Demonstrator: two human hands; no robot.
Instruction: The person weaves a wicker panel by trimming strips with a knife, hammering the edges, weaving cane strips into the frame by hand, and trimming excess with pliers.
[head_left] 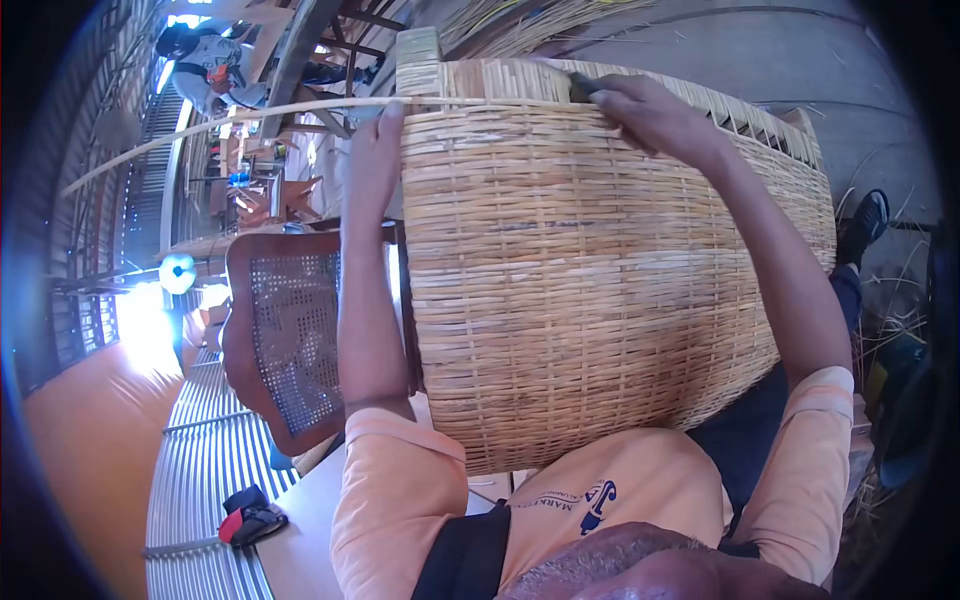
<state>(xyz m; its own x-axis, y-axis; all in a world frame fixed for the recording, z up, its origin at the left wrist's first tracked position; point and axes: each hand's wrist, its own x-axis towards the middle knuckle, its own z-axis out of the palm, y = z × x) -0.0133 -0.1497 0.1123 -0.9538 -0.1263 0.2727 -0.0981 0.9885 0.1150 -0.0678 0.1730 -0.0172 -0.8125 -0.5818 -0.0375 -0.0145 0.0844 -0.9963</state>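
Note:
A large woven cane panel [580, 260] fills the middle of the view, tilted up against my body. Along its top edge runs a long pale cane strip [250, 113], whose loose end arcs out to the left. My left hand [375, 160] is closed at the panel's upper left corner, its fingertips on the strip. In my right hand [655, 115], at the top edge right of centre, is a small dark tool [585, 88], its shape partly hidden by the fingers. Bare upright stakes show along the upper right edge.
A wooden chair back with cane mesh [295, 335] stands left of the panel. Another person [215, 75] is at the upper left. A black and red object [250, 517] lies lower left. Loose cane strips [560, 25] lie on the floor beyond the panel.

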